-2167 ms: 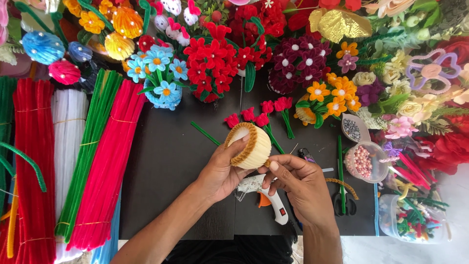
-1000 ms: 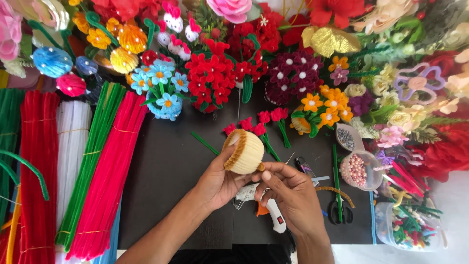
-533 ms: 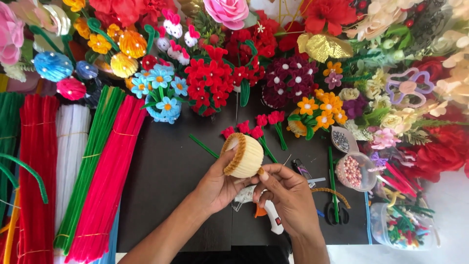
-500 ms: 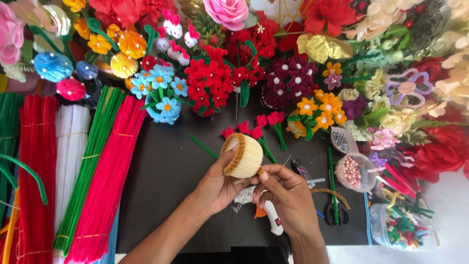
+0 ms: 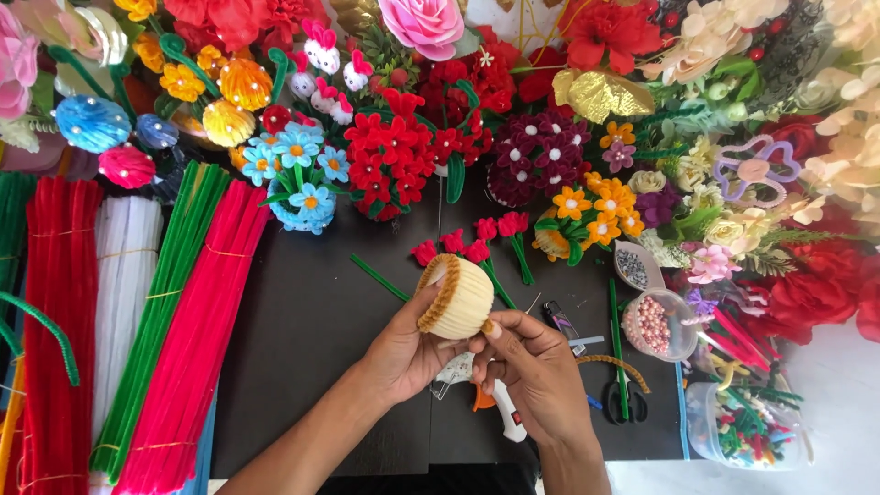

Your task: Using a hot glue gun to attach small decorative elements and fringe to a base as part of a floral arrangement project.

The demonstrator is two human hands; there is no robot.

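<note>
Along the left edge lie bundles of pipe cleaners [image 5: 137, 312] in red, white, green and pink, laid lengthwise on the black worktop [image 5: 302, 339]. The left hand [image 5: 412, 353] rises from the lower middle, forearm angled up and rightward, its grip cupped around the underside of a cream dome [image 5: 456, 296] edged with a tan fuzzy rim, held above the worktop at centre. Just right of it, the right hand [image 5: 532, 376] has fingers curled, thumb and forefinger pinched at the dome's lower edge. Beneath the hands lies a white glue gun [image 5: 506, 417]. Further right stand a bowl of beads [image 5: 658, 323] and scissors [image 5: 616, 399]. Handmade flowers [image 5: 513, 137] crowd the far side.
</note>
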